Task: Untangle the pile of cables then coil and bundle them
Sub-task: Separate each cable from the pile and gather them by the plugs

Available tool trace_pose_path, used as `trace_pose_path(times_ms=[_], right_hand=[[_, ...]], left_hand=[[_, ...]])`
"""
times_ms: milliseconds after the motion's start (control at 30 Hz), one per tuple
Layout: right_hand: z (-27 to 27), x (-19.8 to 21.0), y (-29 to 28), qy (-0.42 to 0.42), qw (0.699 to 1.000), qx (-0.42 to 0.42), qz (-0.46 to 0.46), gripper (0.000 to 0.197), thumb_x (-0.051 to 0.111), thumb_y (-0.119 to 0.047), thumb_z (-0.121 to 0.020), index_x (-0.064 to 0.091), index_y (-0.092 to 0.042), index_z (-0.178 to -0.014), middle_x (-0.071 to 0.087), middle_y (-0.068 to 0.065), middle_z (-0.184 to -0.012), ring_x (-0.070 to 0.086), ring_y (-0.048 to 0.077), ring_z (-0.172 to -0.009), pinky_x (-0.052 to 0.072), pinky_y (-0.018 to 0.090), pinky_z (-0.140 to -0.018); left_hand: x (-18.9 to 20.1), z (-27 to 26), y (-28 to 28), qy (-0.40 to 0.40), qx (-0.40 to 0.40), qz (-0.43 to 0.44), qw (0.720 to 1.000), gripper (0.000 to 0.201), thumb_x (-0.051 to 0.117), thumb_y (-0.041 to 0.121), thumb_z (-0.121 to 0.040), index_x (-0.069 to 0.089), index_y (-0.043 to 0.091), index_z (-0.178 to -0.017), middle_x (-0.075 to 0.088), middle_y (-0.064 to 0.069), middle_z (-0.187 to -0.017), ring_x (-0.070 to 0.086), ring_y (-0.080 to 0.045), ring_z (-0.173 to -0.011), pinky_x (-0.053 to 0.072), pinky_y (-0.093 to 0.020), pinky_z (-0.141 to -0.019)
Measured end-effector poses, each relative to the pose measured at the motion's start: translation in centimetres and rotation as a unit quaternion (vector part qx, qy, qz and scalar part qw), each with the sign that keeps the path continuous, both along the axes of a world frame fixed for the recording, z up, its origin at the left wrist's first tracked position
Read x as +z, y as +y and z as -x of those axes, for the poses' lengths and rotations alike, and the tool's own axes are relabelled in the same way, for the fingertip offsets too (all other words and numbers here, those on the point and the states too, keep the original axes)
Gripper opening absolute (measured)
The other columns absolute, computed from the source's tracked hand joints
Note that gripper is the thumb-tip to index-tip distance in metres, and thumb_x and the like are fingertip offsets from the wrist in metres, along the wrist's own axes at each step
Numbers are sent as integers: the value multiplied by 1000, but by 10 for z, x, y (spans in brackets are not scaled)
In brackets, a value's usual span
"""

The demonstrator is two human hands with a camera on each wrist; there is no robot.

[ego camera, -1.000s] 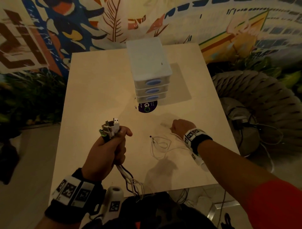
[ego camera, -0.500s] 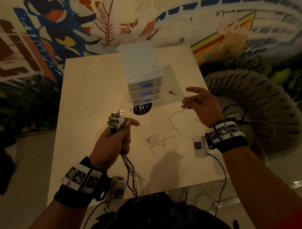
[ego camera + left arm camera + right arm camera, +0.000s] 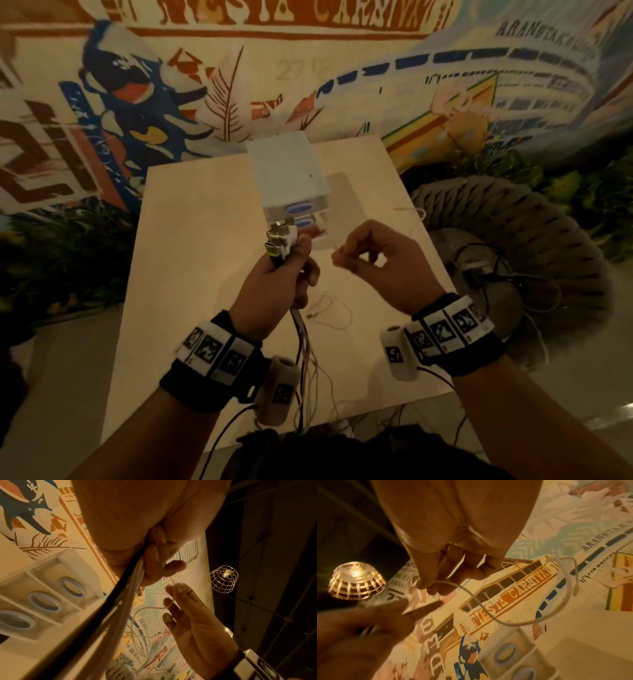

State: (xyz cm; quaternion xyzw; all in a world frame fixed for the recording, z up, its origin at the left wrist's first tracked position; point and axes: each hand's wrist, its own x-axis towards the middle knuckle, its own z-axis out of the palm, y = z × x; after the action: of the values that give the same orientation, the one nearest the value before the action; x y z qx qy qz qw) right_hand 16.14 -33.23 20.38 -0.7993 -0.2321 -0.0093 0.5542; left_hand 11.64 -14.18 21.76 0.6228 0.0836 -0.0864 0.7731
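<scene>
My left hand (image 3: 281, 274) grips a bundle of cables (image 3: 282, 240) upright, with several plugs sticking out above the fist and black and white leads (image 3: 303, 346) hanging below it over the table edge. In the left wrist view the same bundle of cables (image 3: 109, 609) runs down from the fist. My right hand (image 3: 363, 260) is raised beside it and pinches a thin white cable (image 3: 488, 609) between thumb and fingertips. That thin white cable (image 3: 147, 608) loops down, and a slack loop of it (image 3: 329, 308) lies on the table.
A white three-drawer organiser (image 3: 291, 181) stands at the middle back of the light wooden table (image 3: 191, 240). A woven pouf (image 3: 513, 246) with dark cables on it sits to the right. A mural wall is behind. Caged lamps (image 3: 223, 578) hang overhead.
My right hand has lifted off the table with the thin white cable and come in close to my left hand. My left hand has risen with its bundle. The head view has tilted up.
</scene>
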Motion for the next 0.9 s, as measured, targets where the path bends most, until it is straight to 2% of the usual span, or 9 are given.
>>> trace_pose_path(times_ms=[33,133,267,367,467,633,700,767,900], right_hand=[[5,-2,4,-3,1000,18,22,22,79,-25,-84,57,-30,-83,71,-11,-85,69,11,-84,48,34,-71],[14,-9,12,-4,998,35,53,23,77,-33,-84,54,-29,-83,72,-8,-85,68,10,-84,47,30,-70],[15,-15,15,5,997,23,78,28,73,-39,-87,48,-37,-97,70,-11,-84,66,4,-85,46,21,-73],[5,-30,6,-51,981,49,178,14,59,-47,-94,58,-36,-103,65,-14,-80,60,2,-79,45,22,-75],[-5,-52,-16,-61,969,63,232,26,39,-41,-98,64,-33,-95,62,-14,-75,54,4,-74,43,27,-71],[-16,-77,-69,-1,967,-5,255,23,48,-22,-103,60,-37,-90,65,-12,-75,58,4,-79,41,21,-68],[-15,-79,-84,35,961,-26,272,25,49,-19,-103,60,-36,-89,68,-15,-78,59,1,-82,42,19,-70],[-11,-81,-98,59,960,-44,270,23,46,-25,-104,60,-34,-88,69,-14,-79,61,1,-80,47,25,-73],[14,-88,-124,107,953,-77,272,25,41,-40,-104,57,-36,-84,64,-3,-68,61,7,-64,49,29,-63]], left_hand=[[1,0,0,-2,-1,2,1000,29,44,31,-105,69,19,-105,44,-4,-61,20,-12,-46,18,-31,-52],[1,2,2,-17,-8,1,1000,31,43,30,-106,71,19,-113,40,0,-62,19,-13,-50,15,-33,-52],[1,7,5,-40,5,-17,999,32,43,29,-107,74,26,-98,41,1,-64,22,-11,-50,18,-31,-51],[2,10,10,-58,34,-15,998,32,40,27,-108,71,19,-101,39,3,-64,21,-10,-50,21,-26,-48],[6,11,23,-86,87,-6,993,31,39,27,-109,67,17,-100,38,4,-68,22,-8,-48,25,-23,-45],[12,12,46,-139,153,-24,978,39,36,32,-110,62,26,-82,20,-20,-81,9,-19,-51,14,-32,-48],[13,13,52,-138,169,-16,976,38,35,33,-110,59,23,-83,30,-16,-76,11,-16,-48,13,-30,-47],[13,13,56,-131,168,2,977,33,35,34,-110,56,20,-88,45,-6,-73,17,-10,-45,14,-30,-46],[11,13,55,-131,172,18,976,33,36,35,-109,56,19,-89,38,3,-65,21,-9,-48,16,-31,-47]])
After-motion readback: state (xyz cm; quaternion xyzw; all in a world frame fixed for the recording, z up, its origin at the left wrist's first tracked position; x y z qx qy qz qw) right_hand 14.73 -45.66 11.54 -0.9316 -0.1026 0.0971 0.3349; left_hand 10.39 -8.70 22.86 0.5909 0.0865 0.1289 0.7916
